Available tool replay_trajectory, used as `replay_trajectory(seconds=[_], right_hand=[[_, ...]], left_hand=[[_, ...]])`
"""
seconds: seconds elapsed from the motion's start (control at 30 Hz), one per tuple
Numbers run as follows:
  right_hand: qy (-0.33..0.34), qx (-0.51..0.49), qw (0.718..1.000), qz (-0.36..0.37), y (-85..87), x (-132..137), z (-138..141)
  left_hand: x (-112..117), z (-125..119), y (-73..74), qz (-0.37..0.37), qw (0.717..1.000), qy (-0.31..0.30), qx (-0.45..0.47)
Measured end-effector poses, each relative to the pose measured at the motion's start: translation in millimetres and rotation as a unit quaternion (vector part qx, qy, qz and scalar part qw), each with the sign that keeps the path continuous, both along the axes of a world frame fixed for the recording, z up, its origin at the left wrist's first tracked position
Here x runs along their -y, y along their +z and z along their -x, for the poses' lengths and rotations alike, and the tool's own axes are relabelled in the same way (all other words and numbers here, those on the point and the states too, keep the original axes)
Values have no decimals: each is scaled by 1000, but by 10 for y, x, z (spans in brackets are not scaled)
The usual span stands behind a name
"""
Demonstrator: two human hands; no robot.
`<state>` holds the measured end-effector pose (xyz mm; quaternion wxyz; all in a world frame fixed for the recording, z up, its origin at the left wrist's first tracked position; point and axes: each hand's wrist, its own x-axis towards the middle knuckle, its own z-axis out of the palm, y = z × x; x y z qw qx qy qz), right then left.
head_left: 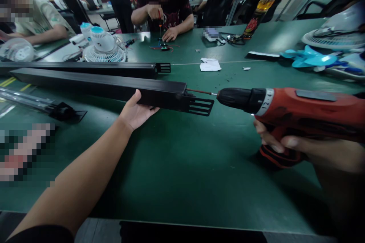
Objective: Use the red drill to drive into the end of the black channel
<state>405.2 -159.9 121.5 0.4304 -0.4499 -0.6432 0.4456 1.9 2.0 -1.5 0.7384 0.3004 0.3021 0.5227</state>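
Note:
A long black rectangular tube lies across the bench, its slotted end bracket pointing right. My left hand grips the tube from below near that end, thumb up on the near side. In my right hand is a red and black cordless drill, wrapped round its handle. A thin reddish-brown rod runs between the drill chuck and the tube's end; whether its tip goes inside is hidden.
Behind lies a second black tube. A clear tube is at left. White fan parts, a paper scrap, blue fan blades and a bottle stand on the green table. Across it, a person holds a screwdriver.

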Motion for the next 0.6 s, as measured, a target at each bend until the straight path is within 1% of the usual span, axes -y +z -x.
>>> replay_trajectory(seconds=[0.13,0.3,0.5,0.6], right_hand=[[-5,1,1000,4,20,-5,9],[8,-11,1000,14,33,-2,6],[13,-6,1000,9,-5,2,-38],[22,-13,999,20,-12,-2,-40]], left_hand=[[-19,26,-25,-4,1000,-6,5],[-44,71,-49,-5,999,-34,11],[-37,44,-39,-2,1000,-16,18],[-52,54,-53,0,999,-20,32]])
